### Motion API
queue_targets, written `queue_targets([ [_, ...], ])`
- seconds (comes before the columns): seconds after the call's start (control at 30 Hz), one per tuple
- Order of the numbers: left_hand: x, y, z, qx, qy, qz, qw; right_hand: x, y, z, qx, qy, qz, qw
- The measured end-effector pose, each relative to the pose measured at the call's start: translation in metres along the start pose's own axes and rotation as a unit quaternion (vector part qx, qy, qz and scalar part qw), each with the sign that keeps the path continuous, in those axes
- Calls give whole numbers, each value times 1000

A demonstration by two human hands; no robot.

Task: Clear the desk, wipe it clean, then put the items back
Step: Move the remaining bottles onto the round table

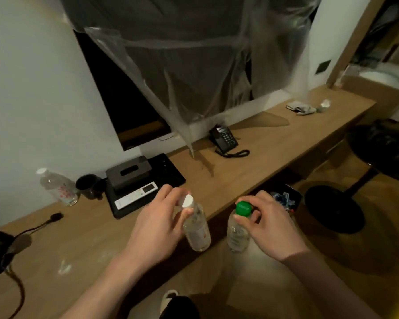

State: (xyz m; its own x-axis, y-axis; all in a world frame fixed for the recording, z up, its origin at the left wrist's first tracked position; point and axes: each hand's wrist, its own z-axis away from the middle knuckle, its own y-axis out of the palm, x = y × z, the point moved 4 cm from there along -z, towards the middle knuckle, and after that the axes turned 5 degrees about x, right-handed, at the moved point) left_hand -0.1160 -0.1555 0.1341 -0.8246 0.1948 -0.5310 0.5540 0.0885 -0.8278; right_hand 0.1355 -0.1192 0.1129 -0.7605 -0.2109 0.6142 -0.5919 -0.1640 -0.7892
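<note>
My left hand (158,223) grips a clear white-capped bottle (197,229) by its neck, at the front edge of the long wooden desk (251,162). My right hand (266,224) holds a clear green-capped bottle (238,229) by its top, just off the desk's front edge, above the floor. A third white-capped bottle (57,186) stands at the back left by the wall. On the far right of the desk lies a crumpled cloth (301,108).
A black mug (89,186) stands beside a black tray (148,183) carrying a tissue box (129,172) and a white remote (136,195). A black telephone (224,139) sits mid-desk. A bin (283,198) and a black stool (378,155) stand on the floor at right. A cable (32,229) crosses the left end.
</note>
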Motion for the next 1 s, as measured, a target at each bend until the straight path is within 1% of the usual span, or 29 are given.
queue_targets([
  [0.13,-48,33,-20,43,36,-15,998,-50,-40,28,-40,40,-15,998],
  [0.27,-90,65,-47,72,74,-27,994,-91,-69,42,-63,67,-24,995],
  [0.43,-137,111,-89,103,110,-14,989,-144,-105,45,-79,82,-18,993],
  [0.5,-156,131,-107,109,121,-2,987,-168,-116,42,-102,92,-7,991],
  [0.57,-173,153,-128,116,126,15,985,-191,-125,35,-123,78,-60,988],
  [0.63,-191,174,-150,121,131,29,984,-215,-143,30,-167,36,-48,984],
  [0.67,-201,184,-162,126,134,37,982,-226,-155,24,-163,28,-31,986],
  [0.7,-210,194,-173,132,135,47,981,-235,-170,18,-136,44,-15,990],
  [0.73,-220,204,-185,139,134,59,979,-248,-183,13,-105,78,2,991],
  [0.77,-229,213,-197,145,135,69,978,-262,-199,10,-96,104,17,990],
  [0.87,-256,242,-237,153,140,82,975,-299,-238,-6,-102,133,23,986],
  [1.0,-298,279,-280,171,158,74,970,-344,-275,-18,-125,144,26,981],
])
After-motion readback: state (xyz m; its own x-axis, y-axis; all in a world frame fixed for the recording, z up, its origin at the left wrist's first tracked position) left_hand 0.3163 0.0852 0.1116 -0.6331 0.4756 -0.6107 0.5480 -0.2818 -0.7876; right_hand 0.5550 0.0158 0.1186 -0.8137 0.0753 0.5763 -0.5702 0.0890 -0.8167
